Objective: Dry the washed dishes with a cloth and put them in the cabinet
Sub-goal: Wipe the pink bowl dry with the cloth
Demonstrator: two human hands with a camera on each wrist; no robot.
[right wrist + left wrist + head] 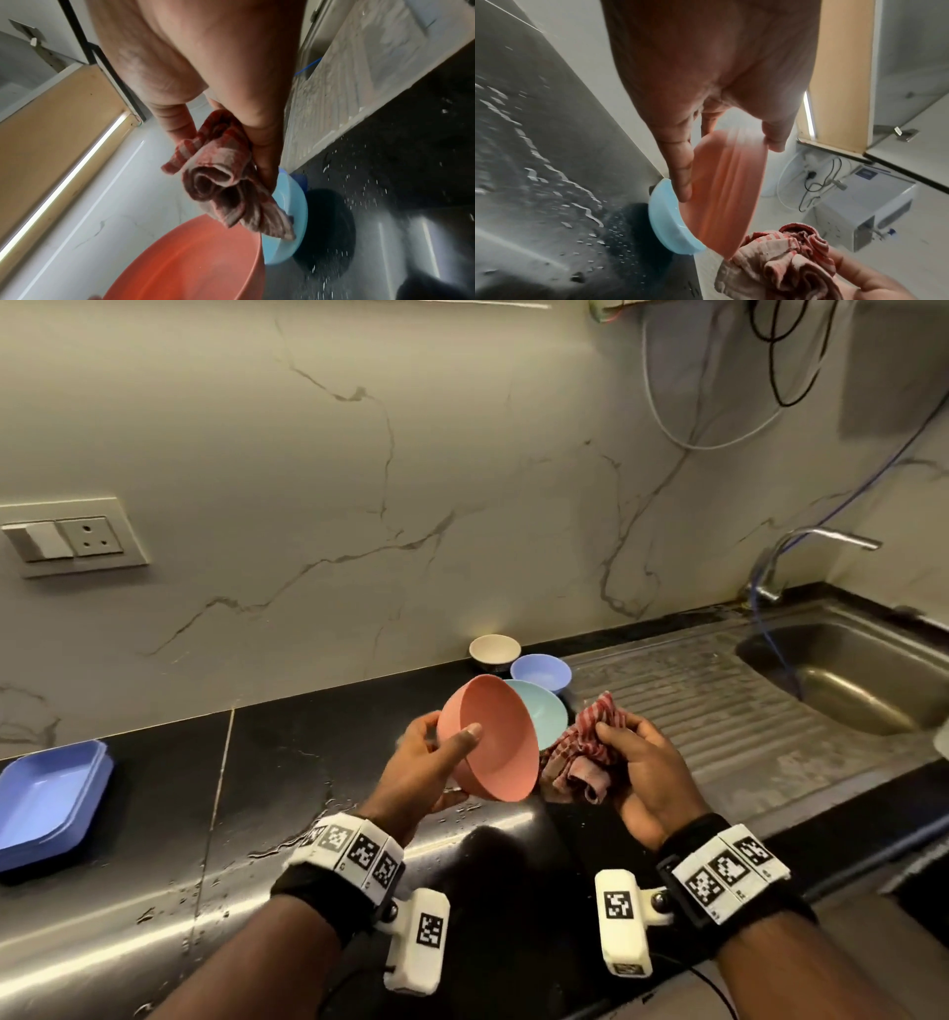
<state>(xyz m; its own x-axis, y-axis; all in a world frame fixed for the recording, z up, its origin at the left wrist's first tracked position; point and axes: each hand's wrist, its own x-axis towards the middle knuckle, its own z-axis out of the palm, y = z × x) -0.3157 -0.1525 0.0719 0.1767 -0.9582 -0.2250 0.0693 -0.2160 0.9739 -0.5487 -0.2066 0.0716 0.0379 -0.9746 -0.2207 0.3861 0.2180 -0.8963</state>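
The left hand [421, 765] is gripping a pink bowl [493, 742] tilted above the wet black counter [287, 762], thumb inside the rim. The right hand [642, 762] is clutching a bunched red checked cloth [580, 752] just beside it. A light blue bowl [539, 711] is sitting behind them.

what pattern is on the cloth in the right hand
Red and pale off-white stripes or checks. The cloth, bunched in the right hand, shows best in the right wrist view.

head cam looks down at counter [154, 814]; wrist cams close-up, all share pink bowl [488, 742].
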